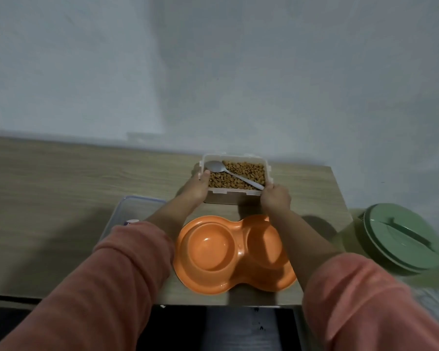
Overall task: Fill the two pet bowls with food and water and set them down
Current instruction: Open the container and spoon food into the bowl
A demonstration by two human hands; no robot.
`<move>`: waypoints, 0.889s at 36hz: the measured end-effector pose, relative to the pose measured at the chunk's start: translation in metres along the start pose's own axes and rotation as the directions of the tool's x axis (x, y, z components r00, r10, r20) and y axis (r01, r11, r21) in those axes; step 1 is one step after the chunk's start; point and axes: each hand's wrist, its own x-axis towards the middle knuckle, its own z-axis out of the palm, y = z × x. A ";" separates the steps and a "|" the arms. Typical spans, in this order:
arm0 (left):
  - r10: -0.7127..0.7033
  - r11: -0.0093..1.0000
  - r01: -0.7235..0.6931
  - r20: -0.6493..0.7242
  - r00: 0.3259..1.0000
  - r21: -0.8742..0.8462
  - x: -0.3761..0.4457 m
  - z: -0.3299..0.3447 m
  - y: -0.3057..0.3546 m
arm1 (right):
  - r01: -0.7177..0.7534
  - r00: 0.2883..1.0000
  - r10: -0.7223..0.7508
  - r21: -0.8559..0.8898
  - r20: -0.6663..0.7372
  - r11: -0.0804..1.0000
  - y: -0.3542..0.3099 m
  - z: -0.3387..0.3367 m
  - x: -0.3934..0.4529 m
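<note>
An orange double pet bowl [235, 271] sits on the wooden table near its front edge; both of its wells hold nothing. Behind it stands a white rectangular container [235, 196] full of brown kibble [238, 177], with a white spoon [232, 173] lying across the kibble. My left hand [195, 190] grips the container's left end, thumb over the rim. At the container's front right corner, my right hand [275, 198] grips the rim beside the spoon's handle tip.
A clear plastic lid [132, 210] lies flat at the left, partly under my left sleeve. A green round lidded container [401, 239] stands off the table's right edge. The table [61, 198] backs onto a pale wall; a dark surface lies below its front edge.
</note>
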 end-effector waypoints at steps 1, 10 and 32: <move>0.012 1.000 -0.012 -0.002 1.000 -0.024 -0.002 -0.001 0.000 | 0.009 1.000 -0.009 0.006 -0.003 1.000 -0.001 0.000 -0.002; 0.006 0.875 0.003 0.016 1.000 -0.484 -0.009 -0.035 -0.007 | 0.132 0.990 -0.132 0.009 -0.041 0.991 -0.037 -0.019 -0.042; 0.075 0.666 -0.130 -0.107 0.991 -0.734 -0.222 -0.096 -0.056 | 0.709 0.692 -0.711 -0.305 0.126 0.636 -0.058 -0.048 -0.203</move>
